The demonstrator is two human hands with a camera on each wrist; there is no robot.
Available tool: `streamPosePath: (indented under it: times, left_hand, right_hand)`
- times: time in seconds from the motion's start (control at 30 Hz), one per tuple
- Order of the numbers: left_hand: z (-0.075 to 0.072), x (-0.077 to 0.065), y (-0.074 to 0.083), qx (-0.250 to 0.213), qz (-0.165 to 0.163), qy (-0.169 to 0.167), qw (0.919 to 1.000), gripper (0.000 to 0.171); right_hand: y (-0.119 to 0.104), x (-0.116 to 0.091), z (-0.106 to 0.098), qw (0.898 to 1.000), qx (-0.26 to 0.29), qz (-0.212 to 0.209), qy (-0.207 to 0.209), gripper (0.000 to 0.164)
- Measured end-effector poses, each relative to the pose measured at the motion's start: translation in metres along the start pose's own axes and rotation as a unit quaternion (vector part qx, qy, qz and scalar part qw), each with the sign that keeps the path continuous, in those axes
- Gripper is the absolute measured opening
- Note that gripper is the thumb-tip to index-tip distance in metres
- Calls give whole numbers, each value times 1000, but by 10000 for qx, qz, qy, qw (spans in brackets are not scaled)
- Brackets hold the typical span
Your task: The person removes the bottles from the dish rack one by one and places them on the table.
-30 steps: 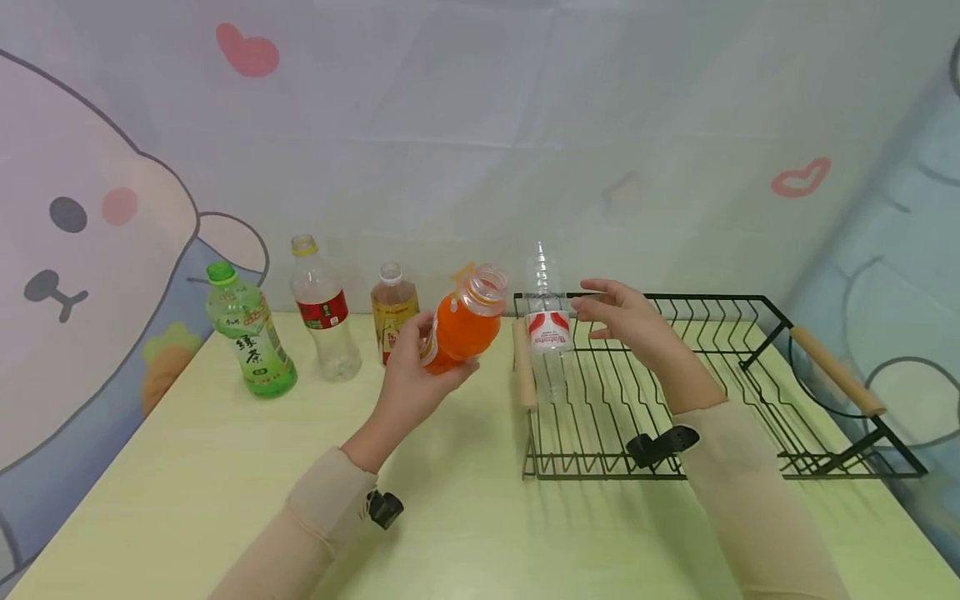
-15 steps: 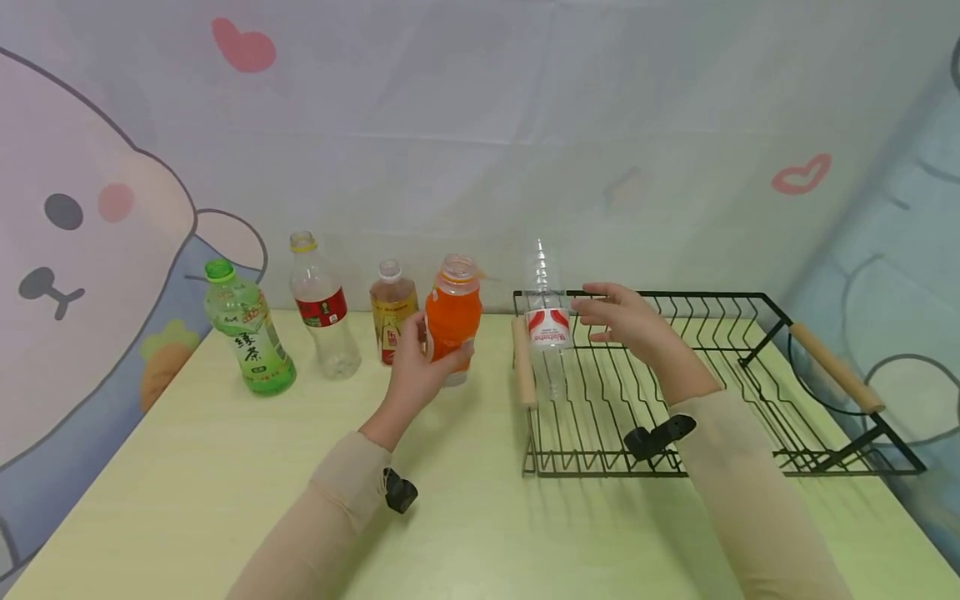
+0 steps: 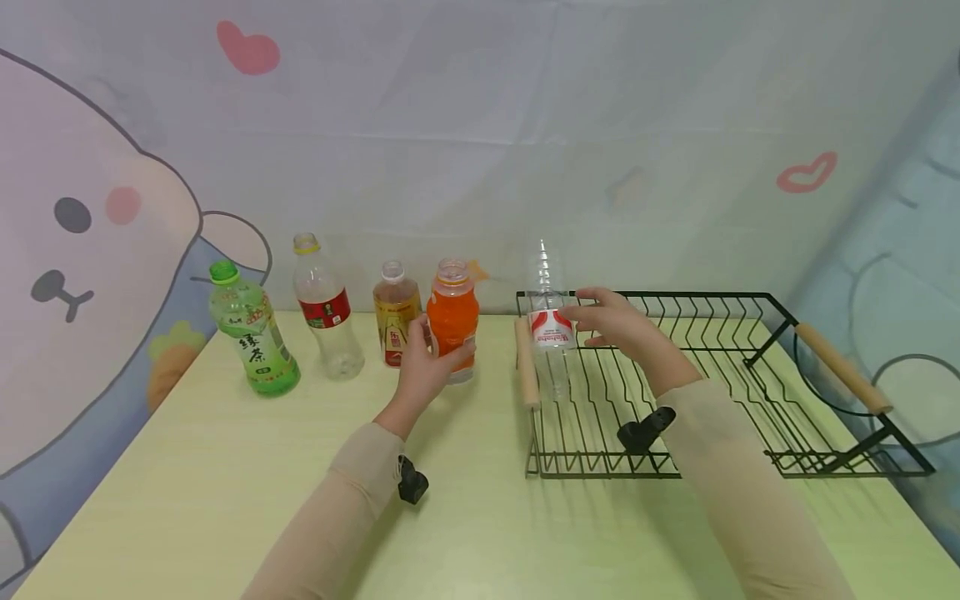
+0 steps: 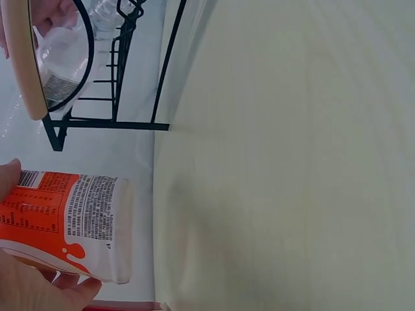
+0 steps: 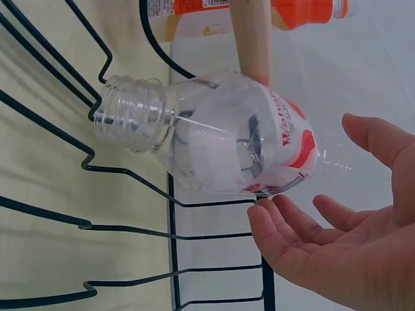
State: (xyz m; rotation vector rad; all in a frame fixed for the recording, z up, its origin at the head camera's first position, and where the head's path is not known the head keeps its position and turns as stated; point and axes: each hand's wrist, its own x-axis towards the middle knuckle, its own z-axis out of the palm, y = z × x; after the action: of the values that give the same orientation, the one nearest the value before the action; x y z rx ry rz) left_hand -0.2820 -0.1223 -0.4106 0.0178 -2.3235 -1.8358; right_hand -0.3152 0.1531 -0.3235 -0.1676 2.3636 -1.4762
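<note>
My left hand grips an orange-labelled bottle without a cap, its thumb and fingers round the lower half. The bottle stands upright just left of the rack, its base close over the table; the left wrist view shows the printed back of its label. A clear bottle with a red and white label sits upside down in the black wire dish rack, its neck down between the wires. Beside that bottle my right hand is spread, fingertips right at the label.
Left along the back of the table stand a green tea bottle, a clear bottle with a red label and an amber bottle with a yellow label. The rack has wooden handles at both ends. A patterned cloth hangs behind.
The orange bottle has gone from tilted rightwards to upright, moving a little left and down with my left hand. My right hand has shifted slightly left, closer to the clear bottle.
</note>
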Motion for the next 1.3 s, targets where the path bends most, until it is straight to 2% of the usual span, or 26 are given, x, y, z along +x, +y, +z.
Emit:
streamPosePath:
  times: [0.43,0.7,0.97,1.3]
  left_hand:
    - [5,7,-14,270,-447,-48,9986,79]
    - [5,7,-19,236,-405,-24,9989,76]
    - [7,6,-18,192,-226,-37,9996,77]
    - [7,6,-18,80,-237,-50,9997,78]
  right_hand:
    - [10,8,5,9996,50,166,-229,79]
    - [14,11,10,9994,-51,226,-261,80]
    - [19,14,12,9991,-81,215,-362,84]
    - [20,15,14,9991,-22,205,-378,85]
